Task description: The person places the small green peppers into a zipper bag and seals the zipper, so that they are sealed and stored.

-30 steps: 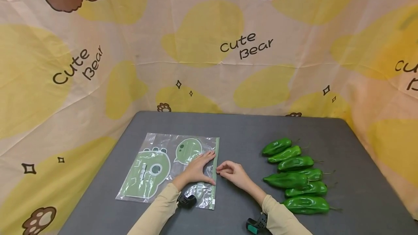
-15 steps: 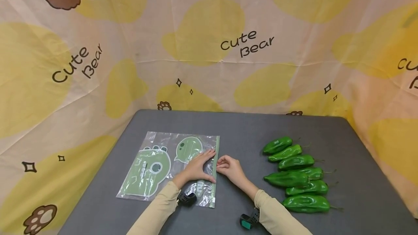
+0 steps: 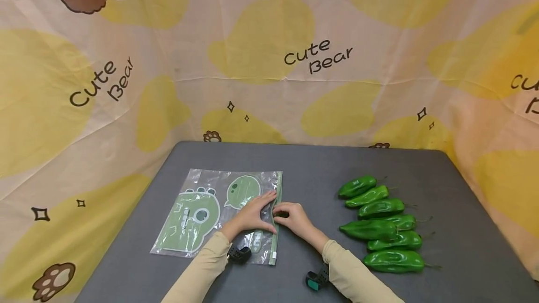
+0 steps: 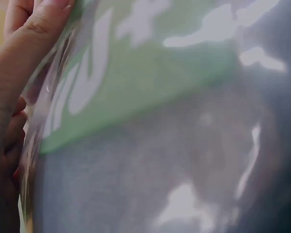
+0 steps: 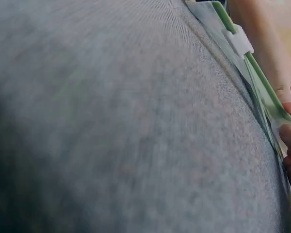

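A clear plastic bag (image 3: pixel 212 209) with green prints is spread on the grey table (image 3: pixel 311 176), beneath the left hand and reaching to the right hand. The left hand (image 3: pixel 249 215) is rested on the bag, thumb and fingers spread wide apart, nothing gripped. The bag's green edge strip (image 3: pixel 275 244) is pinched between thumb and curled fingers of the right hand (image 3: pixel 297 220). Seven green peppers (image 3: pixel 370 229) are lined up well to the right of that hand.
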A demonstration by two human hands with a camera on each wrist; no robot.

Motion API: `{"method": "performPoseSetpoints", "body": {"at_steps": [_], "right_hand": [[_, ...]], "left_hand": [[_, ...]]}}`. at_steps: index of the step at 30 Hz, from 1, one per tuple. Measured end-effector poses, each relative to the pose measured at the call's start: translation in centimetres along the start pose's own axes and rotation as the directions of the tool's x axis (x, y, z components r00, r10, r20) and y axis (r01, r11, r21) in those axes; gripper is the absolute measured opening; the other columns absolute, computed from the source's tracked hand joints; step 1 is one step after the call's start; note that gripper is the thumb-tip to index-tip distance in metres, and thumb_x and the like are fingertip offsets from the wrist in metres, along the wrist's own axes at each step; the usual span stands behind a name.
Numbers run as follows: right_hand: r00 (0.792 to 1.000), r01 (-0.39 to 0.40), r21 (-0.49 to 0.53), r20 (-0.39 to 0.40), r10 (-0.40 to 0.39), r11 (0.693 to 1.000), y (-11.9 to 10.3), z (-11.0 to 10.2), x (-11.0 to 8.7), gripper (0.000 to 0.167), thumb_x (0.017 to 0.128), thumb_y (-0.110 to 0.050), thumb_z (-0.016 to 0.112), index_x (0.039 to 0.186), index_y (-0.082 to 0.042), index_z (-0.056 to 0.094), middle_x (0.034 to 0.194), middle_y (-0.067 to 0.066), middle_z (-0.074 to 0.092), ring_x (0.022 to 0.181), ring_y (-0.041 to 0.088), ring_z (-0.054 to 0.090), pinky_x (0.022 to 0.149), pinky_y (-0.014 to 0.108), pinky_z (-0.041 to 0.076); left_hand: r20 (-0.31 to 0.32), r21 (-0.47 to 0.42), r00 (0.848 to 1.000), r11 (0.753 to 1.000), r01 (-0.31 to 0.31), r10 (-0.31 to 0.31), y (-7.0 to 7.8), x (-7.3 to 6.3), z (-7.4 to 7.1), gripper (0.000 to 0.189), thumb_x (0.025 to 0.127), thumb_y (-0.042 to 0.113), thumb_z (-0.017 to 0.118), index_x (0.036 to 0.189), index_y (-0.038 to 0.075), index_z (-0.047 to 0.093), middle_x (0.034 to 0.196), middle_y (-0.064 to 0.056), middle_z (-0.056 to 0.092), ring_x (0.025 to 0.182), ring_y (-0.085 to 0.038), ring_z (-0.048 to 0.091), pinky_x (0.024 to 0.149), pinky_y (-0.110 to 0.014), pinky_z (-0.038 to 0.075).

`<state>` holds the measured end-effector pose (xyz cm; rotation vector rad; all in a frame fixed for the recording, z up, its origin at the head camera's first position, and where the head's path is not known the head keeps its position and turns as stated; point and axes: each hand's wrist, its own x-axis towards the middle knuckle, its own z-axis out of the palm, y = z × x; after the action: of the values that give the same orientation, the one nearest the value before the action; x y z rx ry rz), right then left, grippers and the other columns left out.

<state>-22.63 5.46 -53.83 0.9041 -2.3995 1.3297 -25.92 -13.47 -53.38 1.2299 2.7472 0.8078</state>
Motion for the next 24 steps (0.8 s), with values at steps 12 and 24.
{"method": "performPoseSetpoints", "body": {"at_steps": [12,24], "right_hand": [[0.999,-0.043,0.026,0.014,0.042,0.999,0.64,0.40,-0.23,0.029,0.071,-0.006,0.074,0.097,0.002,0.064,0.102,0.013,0.061,0.091,0.023,0.059,0.077,0.028,0.048],[0.998,-0.064,0.136,0.034,0.060,0.989,0.29,0.04,0.15,0.035,0.071,-0.001,0.073,0.103,0.008,0.060,0.103,0.017,0.059,0.093,0.027,0.058,0.079,0.028,0.048]], "left_hand": [[-0.014,-0.079,1.000,0.997,-0.020,0.019,0.24,0.02,-0.06,0.108,0.056,0.047,0.080,0.138,-0.001,0.028,0.144,-0.016,0.022,0.131,-0.029,0.017,0.102,-0.046,0.020],[0.026,0.076,0.996,0.993,-0.092,0.090,0.43,0.89,-0.04,0.134,0.045,0.057,0.079,0.141,-0.004,0.008,0.147,-0.018,0.003,0.133,-0.030,0.004,0.103,-0.049,0.011]]}}
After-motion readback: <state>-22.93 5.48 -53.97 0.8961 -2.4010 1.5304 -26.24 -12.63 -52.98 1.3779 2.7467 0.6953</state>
